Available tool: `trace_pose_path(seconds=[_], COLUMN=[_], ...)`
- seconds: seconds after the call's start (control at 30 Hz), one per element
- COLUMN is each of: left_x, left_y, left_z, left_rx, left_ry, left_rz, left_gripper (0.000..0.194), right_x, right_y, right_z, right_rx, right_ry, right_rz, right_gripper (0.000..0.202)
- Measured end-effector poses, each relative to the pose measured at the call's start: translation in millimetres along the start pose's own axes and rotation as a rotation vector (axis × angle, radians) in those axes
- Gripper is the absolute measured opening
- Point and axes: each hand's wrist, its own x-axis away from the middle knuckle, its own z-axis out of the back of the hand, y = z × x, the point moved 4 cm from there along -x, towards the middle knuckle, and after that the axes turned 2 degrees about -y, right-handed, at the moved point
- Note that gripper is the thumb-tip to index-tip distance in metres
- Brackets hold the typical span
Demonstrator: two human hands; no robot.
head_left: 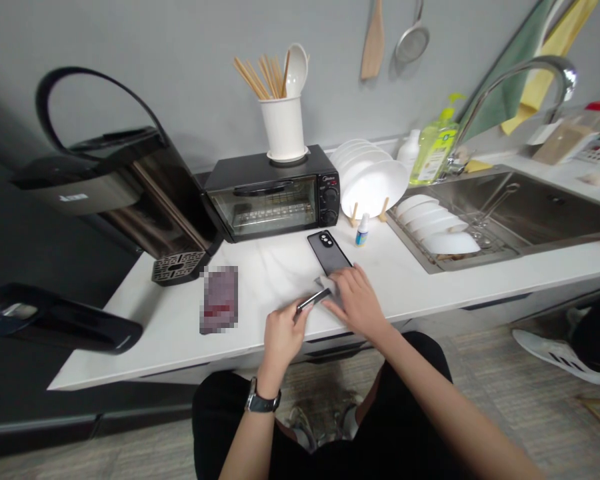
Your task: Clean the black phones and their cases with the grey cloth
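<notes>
Over the white countertop [273, 283], my left hand [284, 337] is closed around a slim dark phone [312, 303], seen nearly edge-on. My right hand [356, 301] has its fingers bent over a small grey cloth [325, 283] at the phone's far end. Just beyond the right fingers lies a phone case [329, 252] with a black rim, a greyish back and camera holes; the fingers cover its near end. A small white spray bottle [363, 231] with a blue label stands upright to the right of the case.
Behind stands a toaster oven [275, 203] with a white utensil holder [283, 127] on top. A black drink machine [130, 193] and a blurred purple item [220, 299] are on the left. Racked plates [373, 180] and a sink [545, 207] are right. Another person's shoe [560, 357] shows.
</notes>
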Motion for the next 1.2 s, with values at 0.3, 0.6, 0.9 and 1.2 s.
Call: trace_pose_path(seconds=[0.3,0.6,0.9,1.2], left_x=[-2,-1,-3,-5], left_y=[-4,-3,1,-8], left_z=[0.1,0.7,3.5,0.8], left_rx=[-0.050,-0.020,0.004,-0.116], left_ry=[0.006,0.013,0.036,0.000], left_rz=[0.033,0.034,0.031,0.089], left_gripper=[0.026,0.032,0.034,0.022], right_x=[-5,1,-5,9], right_y=[-51,-10,-10,-61], right_z=[-20,-4,-12,-17], right_rx=[0.028,0.031,0.053,-0.046], right_ry=[0.019,-0.023,0.112,-0.114], right_rz=[-0.043,0.002,-0.220,0.173], right_gripper=[0.059,0.064,0.070,0.077])
